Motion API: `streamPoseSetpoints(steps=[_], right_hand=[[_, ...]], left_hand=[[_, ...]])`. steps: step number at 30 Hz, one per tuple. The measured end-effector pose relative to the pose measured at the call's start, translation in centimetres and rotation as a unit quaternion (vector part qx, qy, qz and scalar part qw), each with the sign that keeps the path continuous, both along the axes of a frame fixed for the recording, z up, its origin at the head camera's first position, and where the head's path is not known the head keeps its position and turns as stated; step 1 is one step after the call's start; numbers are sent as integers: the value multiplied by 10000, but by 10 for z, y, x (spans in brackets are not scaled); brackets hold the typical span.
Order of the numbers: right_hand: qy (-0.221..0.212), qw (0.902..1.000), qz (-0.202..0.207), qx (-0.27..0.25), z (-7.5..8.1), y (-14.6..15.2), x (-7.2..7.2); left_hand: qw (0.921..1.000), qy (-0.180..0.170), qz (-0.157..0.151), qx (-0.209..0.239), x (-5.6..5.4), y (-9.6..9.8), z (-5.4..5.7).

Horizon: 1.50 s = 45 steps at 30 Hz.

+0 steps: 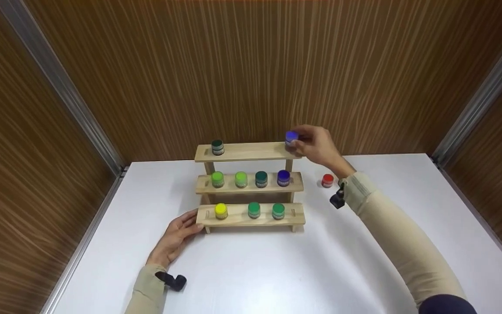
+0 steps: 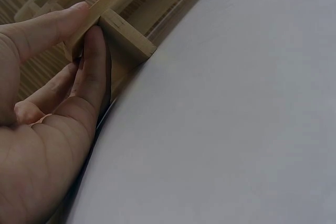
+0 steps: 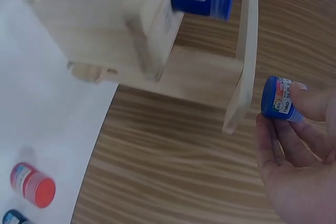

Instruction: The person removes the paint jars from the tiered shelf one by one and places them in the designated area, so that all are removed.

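A three-step wooden rack (image 1: 251, 151) carries small paint jars on its shelves. With thumb and fingertips my right hand (image 1: 319, 146) holds a blue-violet paint jar (image 1: 291, 137) at the right end of the top shelf. In the right wrist view a small gap shows between this jar (image 3: 278, 98) and the shelf board. My left hand (image 1: 176, 237) grips the left end of the bottom shelf. Its thumb lies on the board's edge and its fingers reach underneath, as the left wrist view shows.
A dark green jar (image 1: 217, 147) sits at the top shelf's left. Light green, teal and blue jars (image 1: 283, 178) line the middle shelf; yellow (image 1: 221, 211) and green jars (image 1: 254, 209) stand below. A red jar (image 1: 327, 180) and a dark jar (image 3: 14, 217) are right of the rack.
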State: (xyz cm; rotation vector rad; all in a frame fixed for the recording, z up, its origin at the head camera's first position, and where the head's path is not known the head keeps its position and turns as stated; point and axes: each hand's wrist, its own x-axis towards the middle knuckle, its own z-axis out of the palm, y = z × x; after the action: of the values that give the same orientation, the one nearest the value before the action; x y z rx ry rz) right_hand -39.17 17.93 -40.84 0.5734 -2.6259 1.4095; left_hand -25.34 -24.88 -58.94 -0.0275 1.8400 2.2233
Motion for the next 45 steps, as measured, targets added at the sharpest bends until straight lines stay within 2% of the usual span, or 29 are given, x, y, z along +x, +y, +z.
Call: streamPoseSetpoints(steps=[10, 21, 31, 39, 45], right_hand=[[94, 9997, -199, 54, 0, 32, 0], [119, 9983, -554, 103, 0, 76, 9], [66, 9969, -758, 190, -7, 99, 13], [-80, 9953, -940, 230, -17, 119, 19], [-141, 9945, -1023, 192, -23, 132, 21]], left_hand=[[10000, -41, -39, 75, -2, 2, 1], [9997, -57, -142, 207, -8, 12, -2], [9998, -3, -162, 137, -6, 9, -8], [9997, -174, -120, 126, -8, 10, -4], [9998, -151, -95, 53, -8, 8, -4]])
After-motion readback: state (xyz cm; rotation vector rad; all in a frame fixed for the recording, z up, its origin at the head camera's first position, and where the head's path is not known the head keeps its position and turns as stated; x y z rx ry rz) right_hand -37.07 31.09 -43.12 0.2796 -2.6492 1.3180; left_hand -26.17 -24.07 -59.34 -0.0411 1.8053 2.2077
